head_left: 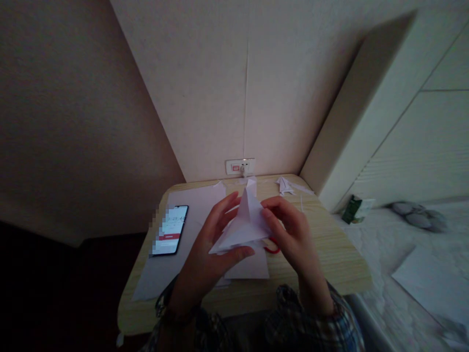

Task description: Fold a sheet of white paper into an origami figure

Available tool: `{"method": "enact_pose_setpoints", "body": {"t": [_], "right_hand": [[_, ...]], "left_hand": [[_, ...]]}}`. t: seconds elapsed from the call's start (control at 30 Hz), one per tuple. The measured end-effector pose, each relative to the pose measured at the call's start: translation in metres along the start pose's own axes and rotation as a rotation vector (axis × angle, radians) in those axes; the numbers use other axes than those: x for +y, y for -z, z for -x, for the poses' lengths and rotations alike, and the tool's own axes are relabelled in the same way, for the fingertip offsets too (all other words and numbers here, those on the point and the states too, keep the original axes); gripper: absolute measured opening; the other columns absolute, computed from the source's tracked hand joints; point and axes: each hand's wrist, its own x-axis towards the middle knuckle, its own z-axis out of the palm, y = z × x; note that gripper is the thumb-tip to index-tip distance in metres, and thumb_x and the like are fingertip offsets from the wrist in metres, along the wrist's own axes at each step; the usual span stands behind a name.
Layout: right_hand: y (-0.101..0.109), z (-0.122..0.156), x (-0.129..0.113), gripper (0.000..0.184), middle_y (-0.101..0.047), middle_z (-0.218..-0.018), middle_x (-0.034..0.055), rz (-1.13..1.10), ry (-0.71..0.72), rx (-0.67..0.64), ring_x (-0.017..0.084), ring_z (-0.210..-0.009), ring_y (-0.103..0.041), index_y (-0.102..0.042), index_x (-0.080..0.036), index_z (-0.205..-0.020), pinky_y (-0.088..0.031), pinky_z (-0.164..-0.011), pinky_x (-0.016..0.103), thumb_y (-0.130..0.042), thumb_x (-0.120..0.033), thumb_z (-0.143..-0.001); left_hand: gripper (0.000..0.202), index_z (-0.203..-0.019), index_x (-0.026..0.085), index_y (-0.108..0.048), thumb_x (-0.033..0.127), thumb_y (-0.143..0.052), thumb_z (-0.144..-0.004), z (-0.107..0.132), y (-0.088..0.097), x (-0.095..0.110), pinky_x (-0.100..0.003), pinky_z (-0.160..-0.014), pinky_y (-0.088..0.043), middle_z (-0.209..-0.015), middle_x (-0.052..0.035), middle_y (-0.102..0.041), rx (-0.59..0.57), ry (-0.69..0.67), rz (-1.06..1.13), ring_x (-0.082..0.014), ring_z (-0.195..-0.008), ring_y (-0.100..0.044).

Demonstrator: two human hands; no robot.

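Observation:
A white piece of folded paper (246,221), triangular with a crease down its middle, is held up over the table between both hands. My left hand (214,244) grips its left side, the thumb along the lower edge and the fingers behind. My right hand (287,225) pinches its right edge between thumb and curled fingers. White paper sheets (201,205) lie flat beneath and to the left. Partly hidden behind the right hand is a red loop (272,248), perhaps a scissors handle.
A lit phone (172,230) rests on the sheets at left. A small folded paper piece (284,186) sits at the back right of the wooden table (337,259). Behind is a wall socket (240,166) with a plug. A bed (384,239) with a dark green box (351,209) stands at right.

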Motion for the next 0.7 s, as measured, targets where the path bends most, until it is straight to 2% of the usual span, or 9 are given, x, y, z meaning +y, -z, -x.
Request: {"method": "enact_pose_setpoints", "body": {"t": [0.27, 0.4, 0.5, 0.7], "right_hand": [[0.0007, 0.0014, 0.0008, 0.009, -0.064, -0.073, -0.0001, -0.043, -0.038, 0.040, 0.015, -0.064, -0.059, -0.061, -0.022, -0.086, -0.041, -0.052, 0.025, -0.055, -0.025, -0.092], [0.0007, 0.0001, 0.0004, 0.009, -0.061, -0.072, -0.0011, -0.056, -0.060, 0.065, 0.014, -0.061, -0.056, -0.060, -0.023, -0.085, -0.040, -0.050, 0.025, -0.055, -0.025, -0.092], [0.0010, -0.0010, 0.0002, 0.010, -0.059, -0.070, -0.0017, -0.063, -0.071, 0.075, 0.014, -0.059, -0.054, -0.061, -0.023, -0.083, -0.039, -0.049, 0.024, -0.056, -0.025, -0.091], [0.0020, -0.0016, -0.0017, 0.010, -0.058, -0.067, -0.0014, -0.076, -0.076, 0.095, 0.014, -0.058, -0.054, -0.061, -0.023, -0.081, -0.039, -0.048, 0.024, -0.057, -0.027, -0.090]], "left_hand": [[0.063, -0.121, 0.041, -0.065, 0.012, -0.086, -0.069, -0.0007, 0.0017, 0.0003, -0.024, -0.092, -0.058, -0.135, 0.0063, -0.066, -0.002, -0.033, 0.049, -0.0198, -0.119, -0.066], [0.063, -0.122, 0.041, -0.065, 0.012, -0.085, -0.069, -0.0006, 0.0027, 0.0011, -0.027, -0.088, -0.060, -0.133, 0.0040, -0.067, -0.029, -0.037, 0.031, -0.0216, -0.112, -0.069], [0.060, -0.125, 0.041, -0.063, 0.015, -0.082, -0.074, 0.0001, 0.0041, -0.0006, -0.028, -0.088, -0.060, -0.136, 0.0033, -0.065, -0.032, -0.032, 0.002, -0.0221, -0.114, -0.068], [0.052, -0.128, 0.037, -0.061, 0.026, -0.077, -0.080, 0.0022, 0.0062, -0.0035, -0.028, -0.068, -0.061, -0.139, -0.0035, -0.063, -0.063, 0.059, 0.014, -0.0250, -0.096, -0.074]]}}
